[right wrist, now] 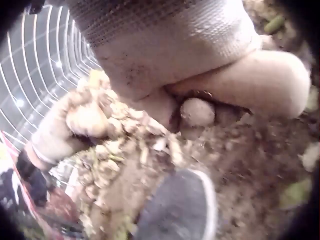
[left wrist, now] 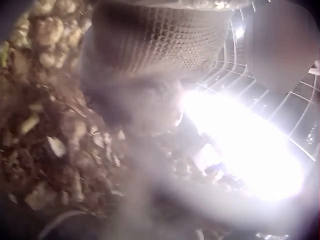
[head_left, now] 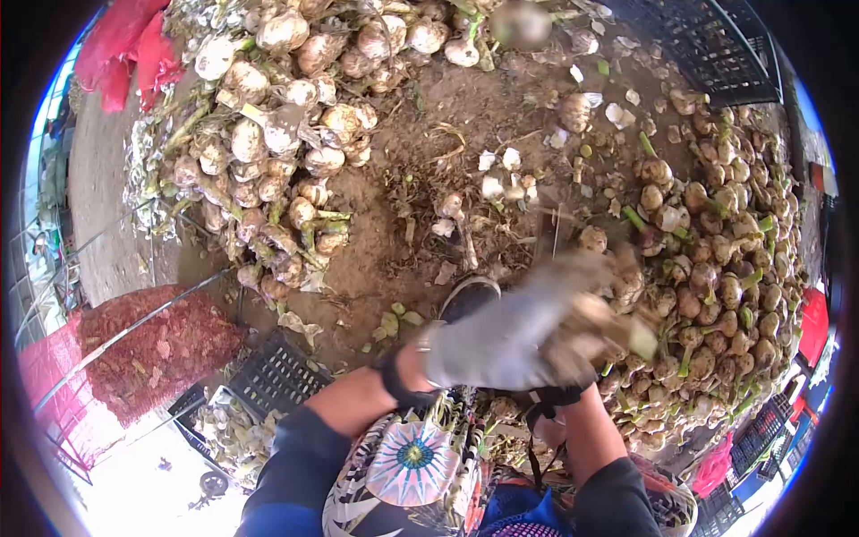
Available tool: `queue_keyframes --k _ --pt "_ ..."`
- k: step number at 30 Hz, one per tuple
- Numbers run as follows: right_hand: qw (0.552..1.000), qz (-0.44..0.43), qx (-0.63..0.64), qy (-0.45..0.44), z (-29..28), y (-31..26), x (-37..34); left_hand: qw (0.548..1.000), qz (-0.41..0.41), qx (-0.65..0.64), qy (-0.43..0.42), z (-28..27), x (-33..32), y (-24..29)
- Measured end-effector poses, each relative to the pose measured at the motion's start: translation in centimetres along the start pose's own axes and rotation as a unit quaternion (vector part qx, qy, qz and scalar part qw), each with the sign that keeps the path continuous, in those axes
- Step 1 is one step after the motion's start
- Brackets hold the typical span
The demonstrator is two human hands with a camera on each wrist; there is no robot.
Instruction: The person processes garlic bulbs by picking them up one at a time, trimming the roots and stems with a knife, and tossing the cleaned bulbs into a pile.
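Both hands wear pale, dirty knit gloves. In the head view my left hand (head_left: 506, 345) reaches across the lap, blurred, beside my right hand (head_left: 573, 358) over the right-hand pile. The right wrist view shows my left hand (right wrist: 55, 132) gripping a garlic bulb (right wrist: 87, 120). There, my right hand (right wrist: 175, 55) curls round another pale bulb (right wrist: 197, 112), part of which shows between glove and fingers. Glare and blur in the left wrist view hide what the left glove (left wrist: 155, 55) holds.
Garlic with stems (head_left: 268, 143) lies heaped at left, and a larger pile of bulbs (head_left: 716, 277) at right. Black crates (head_left: 277, 376) and a red mesh sack (head_left: 157, 349) stand lower left. A shoe (head_left: 470, 295) rests on soil strewn with peelings; another crate (head_left: 707, 45) is upper right.
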State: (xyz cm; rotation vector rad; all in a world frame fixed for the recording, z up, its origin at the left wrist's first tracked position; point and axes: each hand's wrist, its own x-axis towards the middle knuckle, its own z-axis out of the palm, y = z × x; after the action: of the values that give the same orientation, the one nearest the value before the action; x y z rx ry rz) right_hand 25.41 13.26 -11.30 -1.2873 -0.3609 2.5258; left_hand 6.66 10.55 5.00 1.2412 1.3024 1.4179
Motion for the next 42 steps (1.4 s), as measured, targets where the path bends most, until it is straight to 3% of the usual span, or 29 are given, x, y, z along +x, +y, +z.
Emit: queue_keyframes --k 2,3,4,6,8,10,11,12,14,15,16,17,19,24,25,26,27,28,30,35,36,37,38,40,41,42 --pt "0.966 -0.083 -0.245 0.029 2.5 -1.4 -0.7 0.997 0.02 0.072 0.005 -1.1 1.5 0.3" --pt "0.923 -0.127 -0.361 0.044 4.1 -2.7 -1.3 0.979 -0.038 0.187 0.067 -2.7 1.1 -0.8" --pt "0.924 -0.065 -0.351 0.136 6.2 -4.8 -2.2 0.941 -0.094 0.298 0.128 -4.7 0.2 -2.8" --pt "0.913 -0.113 -0.36 0.156 6.6 -7.1 -1.6 0.828 -0.286 0.463 0.136 -7.2 -1.6 -7.3" --pt "0.922 -0.117 -0.341 0.141 6.6 -7.1 0.1 0.8 -0.35 0.484 0.059 -9.0 -4.0 -12.3" --pt "0.938 -0.121 -0.302 0.119 8.7 -7.0 0.6 0.82 -0.333 0.459 0.077 -8.2 -4.5 -11.2" --pt "0.95 -0.03 -0.287 0.122 10.0 -7.6 0.4 0.866 -0.277 0.409 0.078 -7.4 -4.7 -10.1" --pt "0.949 -0.035 -0.289 0.12 10.6 -7.6 0.8 0.906 -0.208 0.358 0.083 -6.8 -4.3 -9.0" --pt "0.958 -0.031 -0.282 0.033 11.1 -6.9 1.4 0.935 -0.145 0.318 0.061 -5.3 -4.4 -6.7" --pt "0.972 -0.04 -0.23 -0.007 11.2 -6.2 1.7 0.954 -0.231 0.157 0.112 -4.4 -4.8 -6.5" --pt "0.973 -0.04 -0.229 -0.005 10.9 -5.9 1.4 0.937 -0.31 -0.009 0.158 -3.7 -5.2 -6.4" --pt "0.978 -0.035 -0.204 0.0 11.9 -6.1 0.7 0.937 -0.311 -0.011 0.157 -3.6 -5.3 -6.1" --pt "0.98 -0.064 -0.186 -0.002 12.9 -5.7 -0.1 0.885 -0.342 -0.262 0.178 -3.9 -5.5 -5.3" --pt "0.933 -0.057 -0.353 0.026 13.1 -6.4 -2.4 0.899 -0.35 -0.199 0.173 -4.3 -6.2 -4.7" --pt "0.815 -0.202 -0.543 0.009 12.3 -6.3 -2.8 0.906 -0.353 -0.155 0.176 -4.3 -6.1 -4.5" --pt "0.638 -0.332 -0.694 -0.009 11.9 -6.4 -3.2 0.906 -0.352 -0.158 0.175 -4.1 -6.8 -5.0" --pt "0.585 -0.298 -0.753 -0.031 12.3 -6.6 -3.8 0.922 -0.319 -0.127 0.176 -3.8 -7.9 -5.7" --pt "0.585 -0.299 -0.754 -0.03 12.7 -6.8 -4.2 0.937 -0.285 -0.095 0.177 -3.8 -8.8 -6.4" --pt "0.526 -0.289 -0.799 -0.044 13.3 -7.1 -4.5 0.945 -0.285 -0.069 0.144 -4.3 -8.4 -6.0" --pt "0.524 -0.268 -0.806 -0.052 13.0 -7.0 -4.1 0.924 -0.26 -0.23 0.16 -5.2 -9.3 -5.9" --pt "0.549 -0.283 -0.786 -0.038 11.9 -6.8 -3.7 0.923 -0.263 -0.231 0.161 -5.3 -8.9 -5.2" --pt "0.57 -0.3 -0.764 -0.02 10.7 -6.7 -3.1 0.924 -0.303 -0.198 0.122 -5.5 -8.2 -4.3" --pt "0.589 -0.21 -0.776 0.086 9.0 -7.0 -2.1 0.924 -0.336 -0.161 0.086 -5.9 -7.0 -3.3" --pt "0.576 -0.135 -0.789 0.167 7.2 -7.6 -1.6 0.937 -0.304 -0.149 0.092 -6.0 -6.2 -2.4" --pt "0.658 -0.167 -0.723 0.126 7.1 -7.4 -1.8 0.942 -0.315 -0.086 0.079 -6.0 -6.1 -2.6" --pt "0.659 -0.161 -0.723 0.133 7.0 -7.0 -2.5 0.946 -0.319 -0.027 0.058 -5.7 -5.8 -2.8"
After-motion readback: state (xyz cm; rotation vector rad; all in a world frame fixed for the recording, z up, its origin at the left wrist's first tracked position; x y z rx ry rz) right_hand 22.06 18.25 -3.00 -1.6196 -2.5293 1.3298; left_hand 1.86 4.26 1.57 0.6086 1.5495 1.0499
